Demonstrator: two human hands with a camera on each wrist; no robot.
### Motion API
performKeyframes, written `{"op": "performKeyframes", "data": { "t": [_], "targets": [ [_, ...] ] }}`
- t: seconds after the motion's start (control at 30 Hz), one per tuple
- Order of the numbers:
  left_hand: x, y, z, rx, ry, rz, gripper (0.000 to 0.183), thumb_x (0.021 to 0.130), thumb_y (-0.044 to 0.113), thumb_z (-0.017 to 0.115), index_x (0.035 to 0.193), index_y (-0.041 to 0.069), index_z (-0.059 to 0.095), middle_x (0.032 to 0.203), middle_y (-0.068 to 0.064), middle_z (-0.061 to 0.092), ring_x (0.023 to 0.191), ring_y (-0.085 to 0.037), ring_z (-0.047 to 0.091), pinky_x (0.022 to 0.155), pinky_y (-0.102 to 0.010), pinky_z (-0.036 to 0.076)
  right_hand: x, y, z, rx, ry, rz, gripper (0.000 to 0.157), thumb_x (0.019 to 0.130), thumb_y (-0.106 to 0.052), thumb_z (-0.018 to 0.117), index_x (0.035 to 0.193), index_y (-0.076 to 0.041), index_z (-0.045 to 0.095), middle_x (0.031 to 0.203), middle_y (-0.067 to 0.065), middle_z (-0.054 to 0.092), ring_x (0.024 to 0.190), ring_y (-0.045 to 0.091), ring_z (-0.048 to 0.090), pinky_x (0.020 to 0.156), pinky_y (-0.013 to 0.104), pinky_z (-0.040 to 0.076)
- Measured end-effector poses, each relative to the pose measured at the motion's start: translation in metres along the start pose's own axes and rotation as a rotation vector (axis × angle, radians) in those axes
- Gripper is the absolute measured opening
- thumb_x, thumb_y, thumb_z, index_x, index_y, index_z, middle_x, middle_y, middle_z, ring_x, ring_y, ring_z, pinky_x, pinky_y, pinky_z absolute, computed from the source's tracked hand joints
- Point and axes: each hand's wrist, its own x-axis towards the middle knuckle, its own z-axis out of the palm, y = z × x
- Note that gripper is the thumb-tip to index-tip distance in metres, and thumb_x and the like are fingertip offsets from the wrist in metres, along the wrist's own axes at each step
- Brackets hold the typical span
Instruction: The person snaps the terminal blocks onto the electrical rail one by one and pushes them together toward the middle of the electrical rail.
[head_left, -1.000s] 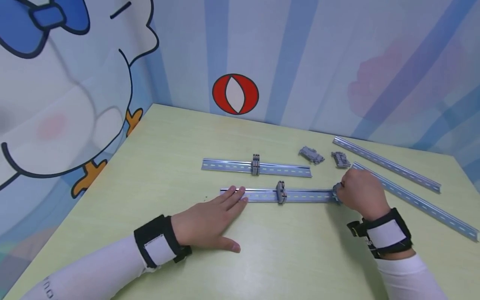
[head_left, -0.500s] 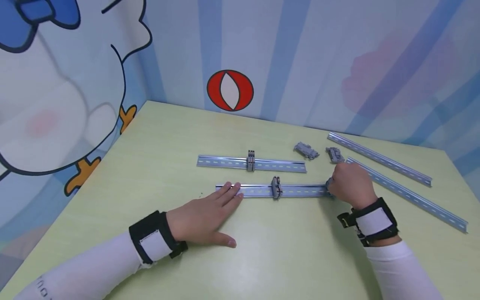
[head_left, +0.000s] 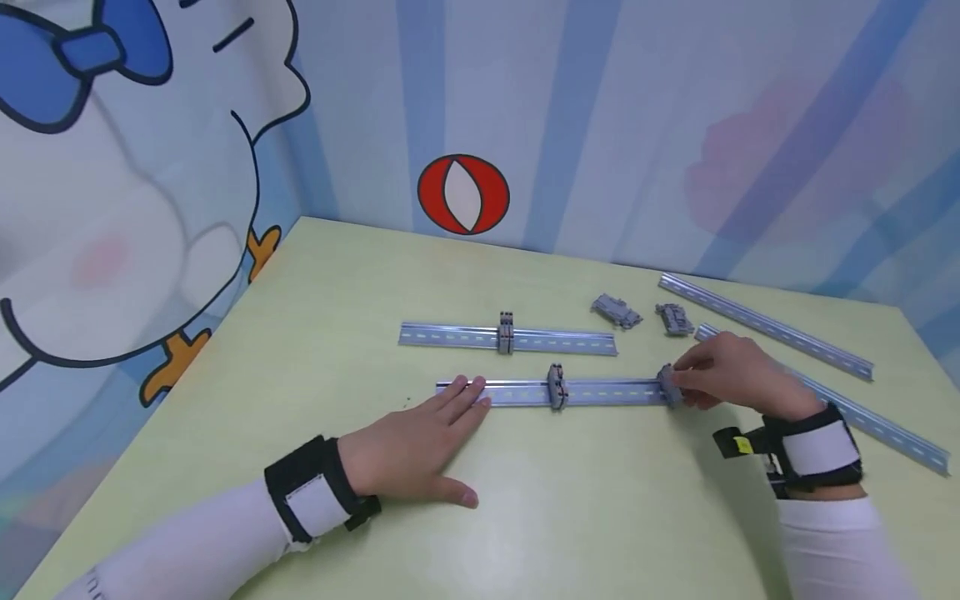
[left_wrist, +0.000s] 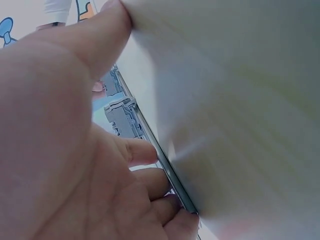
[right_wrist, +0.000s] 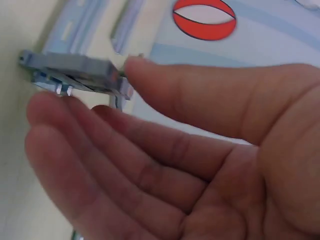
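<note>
In the head view, my left hand (head_left: 420, 454) lies flat, its fingertips resting on the left end of the nearer metal DIN rail (head_left: 615, 392). A grey terminal block (head_left: 557, 387) stands across the middle of that rail. At the rail's right end stands another grey terminal block (head_left: 668, 386), slightly tilted. My right hand (head_left: 738, 379) has thumb and fingertips right at this block's outer side. In the right wrist view the fingers are loosely extended, and the thumb tip meets the upper corner of the end block (right_wrist: 75, 70).
Behind lies another short rail (head_left: 442, 335) bearing grey terminal blocks (head_left: 506, 333). Two loose terminal blocks, one left (head_left: 617, 311) and one right (head_left: 674, 319), lie on the table (head_left: 337, 292). At the right are two longer rails, one far (head_left: 765, 325) and one near (head_left: 877, 425).
My right hand has loosened from a fist over the end block, and its wrist has shifted right, uncovering the block. The left hand stays on the rail. The head view shifts slightly.
</note>
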Motion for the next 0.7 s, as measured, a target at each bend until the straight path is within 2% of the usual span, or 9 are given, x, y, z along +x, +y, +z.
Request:
{"op": "performKeyframes", "data": {
  "t": [0.07, 0.23, 0.5, 0.7],
  "targets": [
    [-0.002, 0.000, 0.001, -0.004, 0.000, 0.003, 0.105, 0.085, 0.070, 0.055, 0.158, 0.006, 0.015, 0.167, -0.014, 0.003, 0.152, -0.031, 0.004, 0.121, -0.042, 0.025, -0.002, 0.008, -0.006, 0.115, -0.050, -0.003, 0.038, 0.097, -0.019, 0.061, 0.121, 0.010, 0.064, 0.099, 0.020, 0.077, 0.082, 0.023, 0.076, 0.071, 0.035, 0.063],
    [-0.003, 0.000, 0.001, -0.004, -0.001, -0.003, 0.105, 0.085, 0.070, 0.055, 0.158, 0.007, 0.014, 0.167, -0.013, 0.002, 0.153, -0.031, 0.003, 0.121, -0.042, 0.025, -0.002, 0.020, -0.011, 0.283, -0.131, -0.022, 0.043, 0.095, -0.015, 0.064, 0.127, 0.013, 0.059, 0.113, 0.027, 0.073, 0.089, 0.021, 0.076, 0.077, 0.034, 0.062],
    [-0.002, 0.001, 0.001, -0.002, -0.005, 0.008, 0.105, 0.085, 0.071, 0.053, 0.158, 0.006, 0.013, 0.167, -0.014, 0.001, 0.153, -0.031, 0.001, 0.122, -0.041, 0.022, 0.000, 0.029, -0.010, 0.395, -0.171, -0.002, 0.048, 0.094, -0.007, 0.063, 0.132, 0.019, 0.050, 0.120, 0.032, 0.067, 0.089, 0.021, 0.077, 0.081, 0.037, 0.061],
    [-0.002, -0.001, 0.000, -0.004, -0.017, -0.001, 0.105, 0.085, 0.071, 0.053, 0.158, 0.007, 0.012, 0.167, -0.013, 0.000, 0.153, -0.030, 0.001, 0.122, -0.042, 0.022, 0.003, 0.035, -0.007, 0.427, -0.167, -0.005, 0.053, 0.094, -0.010, 0.065, 0.135, 0.019, 0.047, 0.115, 0.026, 0.072, 0.090, 0.021, 0.077, 0.082, 0.036, 0.061]
  ]
}}
